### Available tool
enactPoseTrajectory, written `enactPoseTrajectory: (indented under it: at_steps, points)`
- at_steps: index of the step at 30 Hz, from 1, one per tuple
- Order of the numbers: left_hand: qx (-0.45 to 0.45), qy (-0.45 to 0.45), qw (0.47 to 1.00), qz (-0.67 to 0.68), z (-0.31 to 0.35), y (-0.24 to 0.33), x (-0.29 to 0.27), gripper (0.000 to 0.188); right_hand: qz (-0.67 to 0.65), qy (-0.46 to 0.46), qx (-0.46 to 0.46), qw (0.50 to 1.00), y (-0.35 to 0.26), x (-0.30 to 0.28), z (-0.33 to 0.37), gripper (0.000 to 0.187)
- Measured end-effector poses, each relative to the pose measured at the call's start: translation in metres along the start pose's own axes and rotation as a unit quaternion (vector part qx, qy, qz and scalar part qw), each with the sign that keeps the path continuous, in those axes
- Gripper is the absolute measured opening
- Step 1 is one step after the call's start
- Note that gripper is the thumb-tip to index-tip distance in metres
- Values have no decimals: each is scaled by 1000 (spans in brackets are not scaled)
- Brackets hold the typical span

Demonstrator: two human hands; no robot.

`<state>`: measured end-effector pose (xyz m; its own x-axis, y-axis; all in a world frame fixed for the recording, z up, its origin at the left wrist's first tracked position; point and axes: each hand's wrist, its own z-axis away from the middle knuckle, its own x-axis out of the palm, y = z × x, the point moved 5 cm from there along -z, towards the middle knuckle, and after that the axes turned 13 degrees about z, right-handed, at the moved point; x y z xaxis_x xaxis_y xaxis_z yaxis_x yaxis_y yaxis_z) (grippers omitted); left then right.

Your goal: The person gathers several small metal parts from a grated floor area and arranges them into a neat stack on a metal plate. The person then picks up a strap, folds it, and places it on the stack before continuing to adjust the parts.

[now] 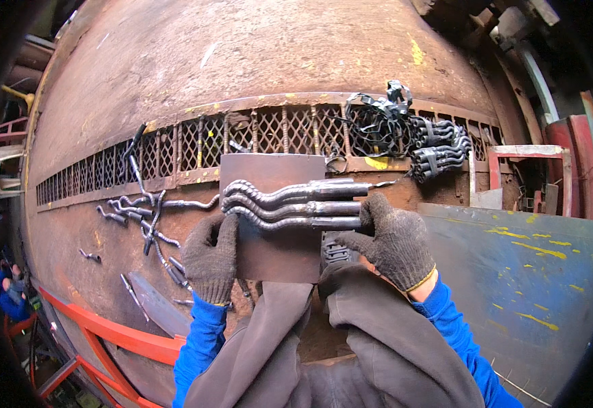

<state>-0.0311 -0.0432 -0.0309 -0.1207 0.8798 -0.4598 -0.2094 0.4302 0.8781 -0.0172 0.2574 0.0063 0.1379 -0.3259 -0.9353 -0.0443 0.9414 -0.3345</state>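
Three bent, shiny metal pipes [296, 207] lie side by side across a brown metal plate [279, 255] above my knees. Their curved ends point left and their straight, sleeved ends point right. My left hand [209, 258], in a dark knit glove, is at the plate's left edge, thumb and fingers apart, the thumb tip against the lowest pipe's curved end. My right hand [398, 238], gloved alike, has its fingers curled about the straight ends, with the thumb just below them. The undersides of the fingers are hidden.
Loose bent pipes [147, 211] are scattered at the left. Taped pipe bundles [439, 149] and a tangle of black strips [381, 122] lie on the rusty grating [262, 132]. A red frame [126, 340] runs at lower left; a blue-grey sheet [514, 272] spreads at right.
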Motion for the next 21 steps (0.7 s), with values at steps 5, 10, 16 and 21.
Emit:
enactPoseTrajectory:
  at_steps: [5, 10, 16, 21]
  points:
    - [-13, -1, 1000, 25, 4, -1, -1, 16, -118, -29, 80, 989, 19, -27, -17, 44]
    - [-17, 40, 999, 16, 6, 4, -8, 15, -84, 96, 169, 977, 88, 9, -69, 36]
    - [32, 27, 998, 56, -4, 29, -7, 12, 34, 106, 37, 993, 112, 91, -144, 27]
    - [74, 15, 996, 42, -7, 56, -3, 10, 204, -50, 132, 969, 134, 117, -176, 37]
